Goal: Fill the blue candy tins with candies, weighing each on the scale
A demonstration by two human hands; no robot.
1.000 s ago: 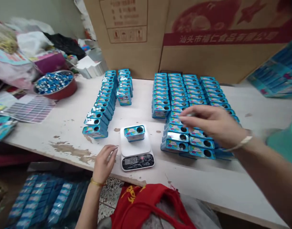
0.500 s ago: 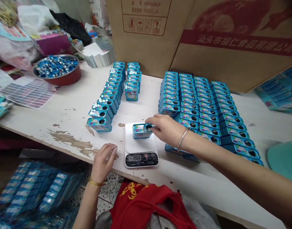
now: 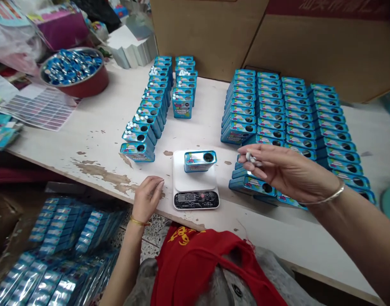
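I log the right fingertips (image 3: 260, 150) pinched together on a few small white pieces (image 3: 252, 159), too small for me to identify. The right hand (image 3: 288, 170) is raised over the tin rows and grasps nothing else. The left fingers (image 3: 153, 187) are relaxed and hold nothing, and the left hand (image 3: 147, 197) rests at the table's front edge, at seven o'clock from the kitchen scale (image 3: 195, 185).

Taking that scale as my dial centre, one blue tin (image 3: 200, 162) stands on its white platform, with a round dark opening at its right end. The display appears to read about 1500, though I cannot confirm the digits.

Rows of matching blue tins (image 3: 265, 127) fill one to four o'clock on the worn white table (image 3: 95, 148), and a double row (image 3: 158, 102) runs at eleven o'clock. A red bowl (image 3: 102, 83) of blue-and-silver pieces sits at ten o'clock, a label sheet (image 3: 44, 108) at nine, cardboard cartons (image 3: 204, 34) at twelve. Plastic-wrapped tin packs (image 3: 61, 255) lie low at eight o'clock, and a red cloth (image 3: 195, 263) lies at six.
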